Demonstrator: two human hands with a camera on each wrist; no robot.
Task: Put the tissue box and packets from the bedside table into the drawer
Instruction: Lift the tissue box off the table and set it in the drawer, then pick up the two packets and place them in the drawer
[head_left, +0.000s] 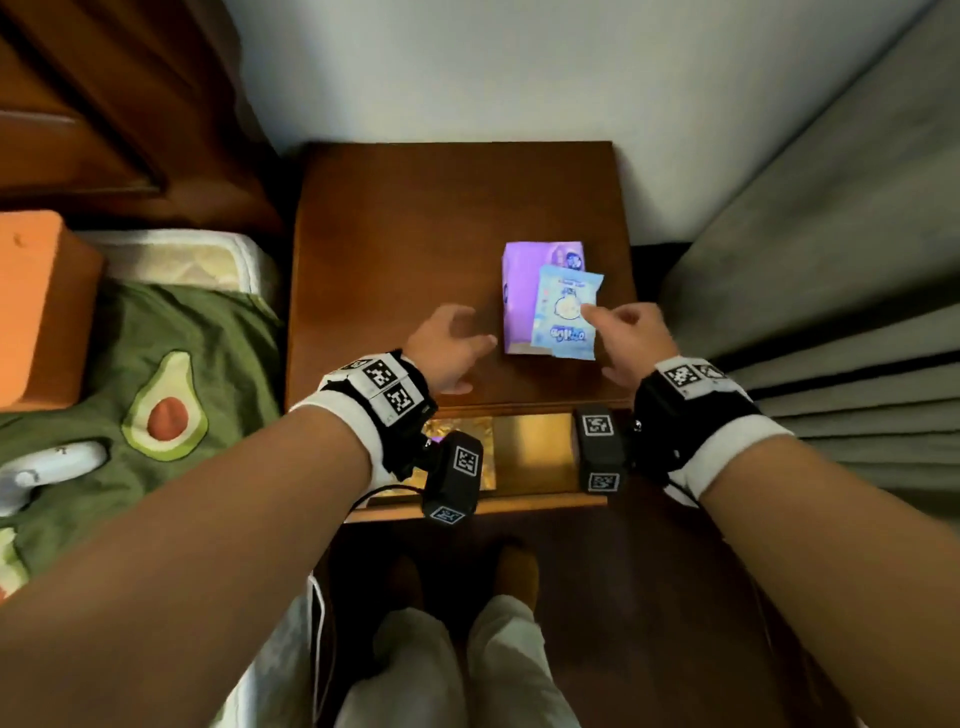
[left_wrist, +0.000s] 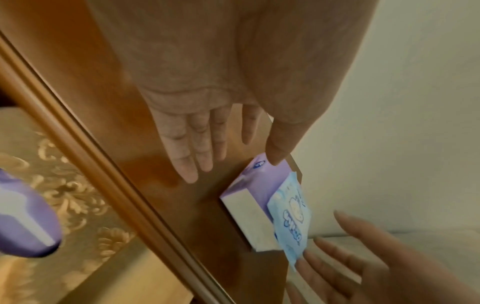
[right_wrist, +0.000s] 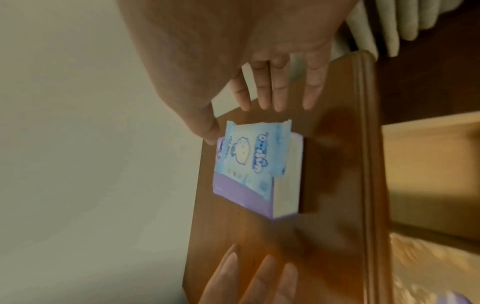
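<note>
A purple tissue box (head_left: 519, 301) (left_wrist: 246, 207) (right_wrist: 241, 197) lies on the brown bedside table (head_left: 415, 234), near its right edge. A light blue packet (head_left: 566, 317) (left_wrist: 291, 216) (right_wrist: 254, 152) rests on top of the box. My left hand (head_left: 467, 358) (left_wrist: 228, 160) hovers open just left of the box, fingers straight. My right hand (head_left: 608, 338) (right_wrist: 241, 117) is open on the box's right side, its thumb at the packet's edge. Below the tabletop the drawer (head_left: 535, 452) stands pulled out, and a purple packet (left_wrist: 26, 218) lies inside on gold patterned lining.
A bed with a green avocado-print cover (head_left: 182, 364) lies to the left, with an orange block (head_left: 36, 306) and a white device (head_left: 47, 467) on it. A grey curtain (head_left: 831, 260) hangs to the right. The wall (head_left: 519, 67) is behind the table.
</note>
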